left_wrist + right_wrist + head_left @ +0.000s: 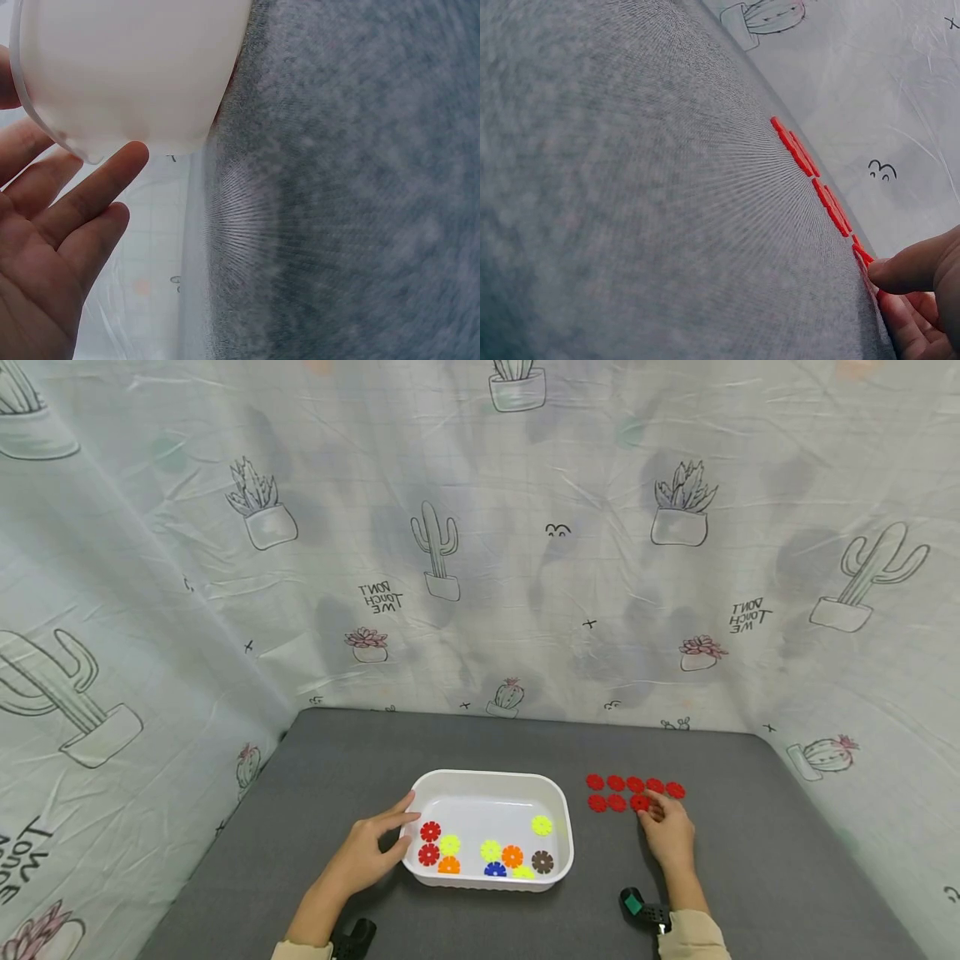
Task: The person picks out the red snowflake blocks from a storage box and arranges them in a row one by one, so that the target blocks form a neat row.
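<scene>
My left hand (367, 852) rests its fairly straight fingers on the left rim of a white plastic tray (487, 781). In the left wrist view, some fingertips lie behind the tray's rim (26, 97) and another lies against the outer wall. To the right of the tray, my right hand (670, 837) pinches a red notched plastic disc (639, 802) at table level, at the right end of the nearer row. The right wrist view shows the thumb (904, 270) on the disc's edge. Other red notched discs (615, 782) lie flat in two rows.
Inside the tray are red discs (429, 855), yellow discs (542, 825), orange discs (512, 857), a blue disc (495, 869) and a brown disc (542, 862). A grey cloth (360, 743) covers the table. Behind it hangs a printed curtain (510, 560).
</scene>
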A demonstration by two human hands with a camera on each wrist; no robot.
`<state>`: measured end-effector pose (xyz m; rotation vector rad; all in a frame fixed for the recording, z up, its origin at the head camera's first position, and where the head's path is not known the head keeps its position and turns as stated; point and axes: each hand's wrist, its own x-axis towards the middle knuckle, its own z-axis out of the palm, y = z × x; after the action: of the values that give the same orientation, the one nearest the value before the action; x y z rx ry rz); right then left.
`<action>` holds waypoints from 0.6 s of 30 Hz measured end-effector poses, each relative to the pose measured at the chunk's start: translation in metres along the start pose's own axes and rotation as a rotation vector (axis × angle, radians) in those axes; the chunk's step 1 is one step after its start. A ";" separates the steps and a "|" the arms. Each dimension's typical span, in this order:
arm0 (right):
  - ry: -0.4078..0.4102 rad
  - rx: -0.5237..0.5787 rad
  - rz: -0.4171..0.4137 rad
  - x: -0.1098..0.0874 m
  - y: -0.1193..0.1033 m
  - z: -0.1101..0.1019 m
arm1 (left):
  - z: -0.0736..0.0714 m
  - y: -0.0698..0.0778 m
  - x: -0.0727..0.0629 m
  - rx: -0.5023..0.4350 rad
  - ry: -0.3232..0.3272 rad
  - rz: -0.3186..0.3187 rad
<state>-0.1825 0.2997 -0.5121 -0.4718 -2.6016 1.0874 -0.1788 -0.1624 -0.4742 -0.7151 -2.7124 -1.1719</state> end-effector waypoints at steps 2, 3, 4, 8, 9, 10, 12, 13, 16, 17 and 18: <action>0.014 0.004 0.006 -0.001 0.000 0.000 | 0.000 0.000 0.000 -0.001 -0.002 -0.003; 0.023 0.009 0.013 -0.001 0.000 0.000 | 0.000 0.000 0.000 0.001 -0.002 -0.004; 0.031 0.022 0.022 0.000 0.000 0.001 | 0.000 0.000 0.000 0.000 -0.002 -0.004; 0.066 0.074 0.063 0.000 0.001 0.001 | 0.000 0.000 0.000 0.004 0.001 0.002; 0.072 0.088 0.069 0.000 0.000 0.001 | 0.000 0.000 0.001 0.007 0.002 0.003; 0.078 0.100 0.072 0.000 0.000 0.001 | 0.000 0.000 0.001 0.008 0.004 0.005; 0.085 0.116 0.077 0.000 -0.002 0.000 | 0.000 0.000 0.001 0.010 0.004 0.002; 0.087 0.120 0.079 0.000 -0.003 0.000 | -0.001 0.000 0.001 0.012 0.004 0.001; 0.085 0.139 0.083 0.000 -0.004 -0.001 | -0.001 0.001 0.001 0.012 0.004 -0.002; 0.084 0.145 0.085 -0.001 -0.004 -0.001 | -0.001 0.001 0.001 0.010 0.002 -0.004; 0.082 0.155 0.083 -0.001 -0.004 -0.001 | -0.001 0.001 0.001 0.009 0.002 -0.005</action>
<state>-0.1822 0.2977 -0.5082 -0.5793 -2.4237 1.2568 -0.1794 -0.1619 -0.4728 -0.7065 -2.7171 -1.1603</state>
